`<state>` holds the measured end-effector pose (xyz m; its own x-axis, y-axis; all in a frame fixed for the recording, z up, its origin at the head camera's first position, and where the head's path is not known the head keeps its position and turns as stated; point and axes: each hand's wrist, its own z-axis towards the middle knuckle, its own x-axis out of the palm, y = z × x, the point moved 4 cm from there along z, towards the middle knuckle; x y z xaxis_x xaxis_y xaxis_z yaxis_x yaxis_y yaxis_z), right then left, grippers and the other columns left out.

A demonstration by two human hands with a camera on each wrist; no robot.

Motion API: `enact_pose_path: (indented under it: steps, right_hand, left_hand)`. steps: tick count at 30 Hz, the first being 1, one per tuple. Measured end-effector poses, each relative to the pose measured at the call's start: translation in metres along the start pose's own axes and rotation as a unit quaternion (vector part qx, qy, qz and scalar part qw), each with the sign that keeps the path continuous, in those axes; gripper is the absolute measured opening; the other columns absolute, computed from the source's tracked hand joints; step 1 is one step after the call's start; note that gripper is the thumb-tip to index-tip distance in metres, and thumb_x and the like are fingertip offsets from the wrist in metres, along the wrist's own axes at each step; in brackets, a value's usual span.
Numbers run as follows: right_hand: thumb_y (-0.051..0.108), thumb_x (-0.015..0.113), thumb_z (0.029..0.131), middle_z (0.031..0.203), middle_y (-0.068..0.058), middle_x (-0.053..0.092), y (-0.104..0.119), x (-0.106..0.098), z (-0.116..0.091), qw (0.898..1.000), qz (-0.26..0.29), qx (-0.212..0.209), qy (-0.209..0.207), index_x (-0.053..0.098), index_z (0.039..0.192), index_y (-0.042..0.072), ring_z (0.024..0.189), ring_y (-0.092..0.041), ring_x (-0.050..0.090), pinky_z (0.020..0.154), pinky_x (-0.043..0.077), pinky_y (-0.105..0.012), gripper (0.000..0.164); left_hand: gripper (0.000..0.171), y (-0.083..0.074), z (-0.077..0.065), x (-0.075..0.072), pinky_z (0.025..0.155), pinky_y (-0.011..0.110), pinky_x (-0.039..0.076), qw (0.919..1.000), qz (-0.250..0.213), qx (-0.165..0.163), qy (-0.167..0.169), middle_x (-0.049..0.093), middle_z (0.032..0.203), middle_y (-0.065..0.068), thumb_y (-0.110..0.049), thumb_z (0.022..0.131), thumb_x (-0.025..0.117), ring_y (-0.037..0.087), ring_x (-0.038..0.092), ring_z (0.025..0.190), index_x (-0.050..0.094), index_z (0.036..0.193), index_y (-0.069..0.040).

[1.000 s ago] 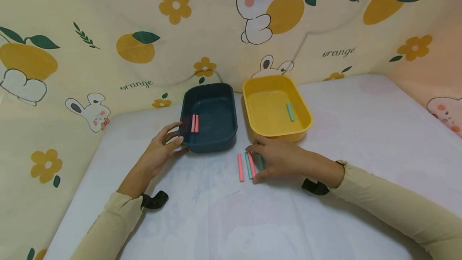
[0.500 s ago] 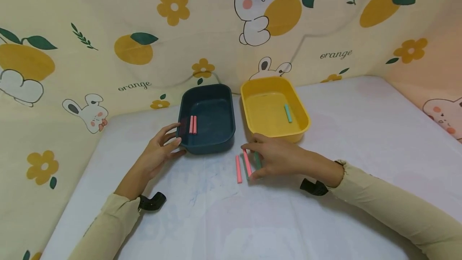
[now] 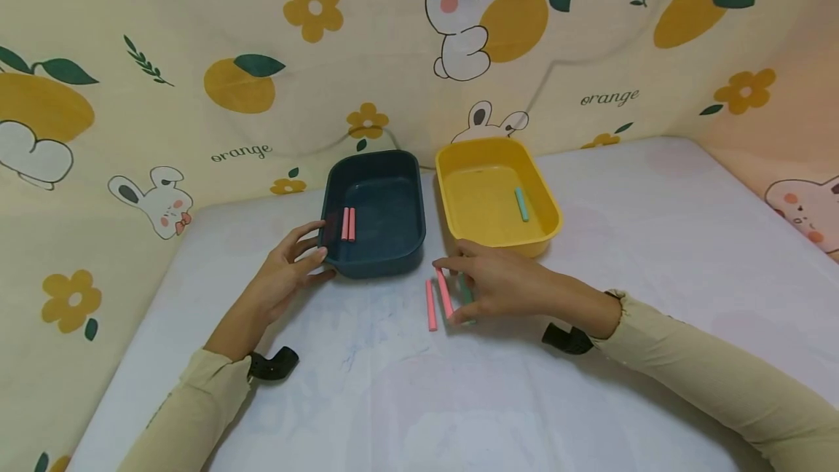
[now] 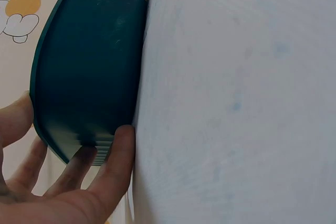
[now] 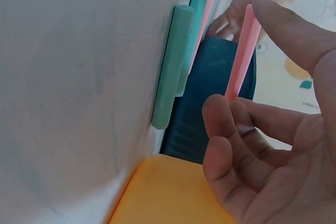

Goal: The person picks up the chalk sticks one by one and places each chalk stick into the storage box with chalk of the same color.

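In the head view, my right hand [image 3: 494,282] pinches a pink chalk stick [image 3: 444,293] at its two ends, between thumb and fingertips. The right wrist view shows this pink chalk [image 5: 242,56] raised off the table. Another pink chalk [image 3: 430,304] lies just left of it. Two green chalk sticks, one in front [image 5: 173,66] and one behind [image 5: 196,30], lie on the table under the right hand. My left hand [image 3: 288,268] touches the outer wall of the dark blue bin [image 3: 380,268], fingers extended. Inside this bin lie two pink chalk sticks [image 3: 349,224].
A yellow bin [image 3: 505,246] stands right of the blue one, behind my right hand. It contains a green chalk stick [image 3: 521,204]. Both bins stand near a patterned cloth backdrop [image 3: 393,35]. The white-covered table [image 3: 419,399] extends toward me.
My right hand has lifted the pink chalk off the table and moved slightly left with it. The left hand stays at the blue bin.
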<state>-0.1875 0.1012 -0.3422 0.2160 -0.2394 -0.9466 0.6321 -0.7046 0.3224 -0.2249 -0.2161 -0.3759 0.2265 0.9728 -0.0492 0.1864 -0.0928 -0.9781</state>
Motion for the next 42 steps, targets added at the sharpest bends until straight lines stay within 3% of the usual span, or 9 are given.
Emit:
enact_pose_path:
  steps: [14,23,33,42]
  right_hand:
    - [0.057,0.085,0.068,0.103,0.0,0.054,0.0005,-0.0016,0.0002,1.0,0.008,-0.001,-0.011,0.061,0.137,0.018,0.075,-0.002,0.051,0.059,0.045,-0.016,0.083]
    - [0.055,0.085,0.069,0.104,0.0,0.054,0.001,-0.0028,0.0002,1.0,0.017,-0.018,-0.018,0.06,0.137,0.017,0.075,0.0,0.051,0.059,0.044,-0.016,0.082]
    - [0.053,0.086,0.071,0.105,-0.001,0.056,0.002,-0.0059,-0.0008,1.0,0.023,-0.013,-0.014,0.059,0.139,0.018,0.076,-0.001,0.052,0.061,0.046,-0.016,0.081]
    - [0.054,0.084,0.073,0.108,0.001,0.057,0.0054,-0.0099,0.0014,0.999,0.031,-0.017,-0.018,0.057,0.141,0.019,0.08,-0.004,0.054,0.065,0.048,-0.017,0.081]
  left_hand:
    - [0.062,-0.0013,-0.0014,0.0016,0.112,0.054,0.04,1.0,0.002,-0.003,0.002,0.025,0.16,0.018,-0.012,0.102,0.054,0.031,0.043,0.136,0.027,0.157,-0.02]
    - [0.062,0.0,-0.0014,0.0005,0.113,0.055,0.039,1.0,-0.002,-0.004,0.0,0.026,0.159,0.018,-0.014,0.102,0.056,0.028,0.045,0.133,0.028,0.157,-0.021]
    - [0.063,0.0002,-0.0014,0.0003,0.111,0.055,0.041,1.0,0.006,0.001,-0.002,0.025,0.159,0.018,-0.017,0.101,0.058,0.021,0.055,0.12,0.028,0.157,-0.021]
    - [0.063,0.0009,-0.0007,-0.001,0.111,0.056,0.041,1.0,-0.002,0.002,0.003,0.025,0.159,0.019,-0.014,0.102,0.055,0.021,0.055,0.121,0.026,0.157,-0.019]
